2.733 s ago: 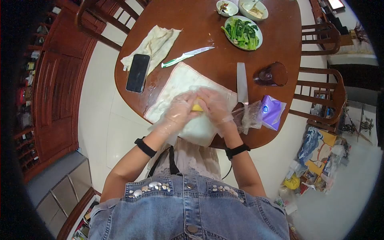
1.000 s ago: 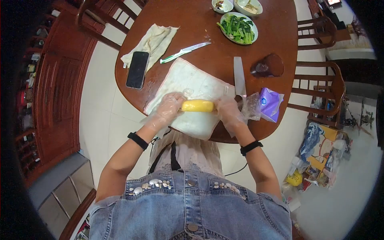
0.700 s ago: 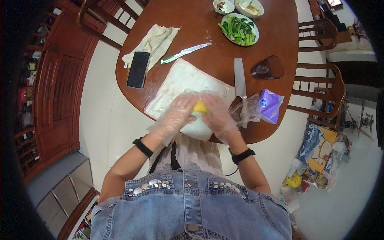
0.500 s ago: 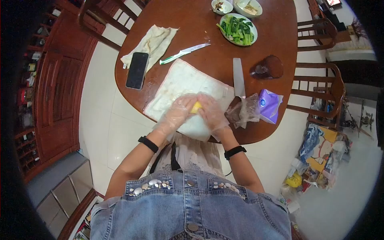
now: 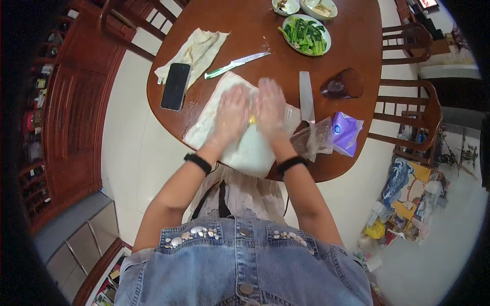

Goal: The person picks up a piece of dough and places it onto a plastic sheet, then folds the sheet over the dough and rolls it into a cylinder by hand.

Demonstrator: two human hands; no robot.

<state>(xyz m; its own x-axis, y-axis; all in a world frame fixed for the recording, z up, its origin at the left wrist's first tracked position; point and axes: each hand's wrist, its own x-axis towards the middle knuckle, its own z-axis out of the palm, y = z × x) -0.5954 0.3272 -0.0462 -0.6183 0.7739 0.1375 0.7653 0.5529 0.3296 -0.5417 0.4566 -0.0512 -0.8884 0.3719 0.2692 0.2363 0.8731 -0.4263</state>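
Observation:
On the table lies a white cloth (image 5: 252,153) with a pink edge. Over it my left hand (image 5: 233,113), in a clear plastic glove, stretches its fingers forward. My right hand (image 5: 271,108), gloved the same way, lies alongside with fingers also straight; both are blurred by motion. A small yellow lump (image 5: 252,119) shows in the gap between the two palms. Mostly covered by the hands, it cannot be told in kind, nor whether the palms press on it.
A cleaver (image 5: 306,97), clear plastic bag (image 5: 320,140), purple tissue pack (image 5: 346,133) and dark glass (image 5: 343,84) are on the right. To the left are a phone (image 5: 175,86), beige cloth (image 5: 204,48) and green-handled knife (image 5: 236,65). Farther back stands a plate of greens (image 5: 304,35).
Both hands have slid forward, away from my body, and their curled fingers have straightened. The yellow lump now shows nearer the palms and slightly farther forward.

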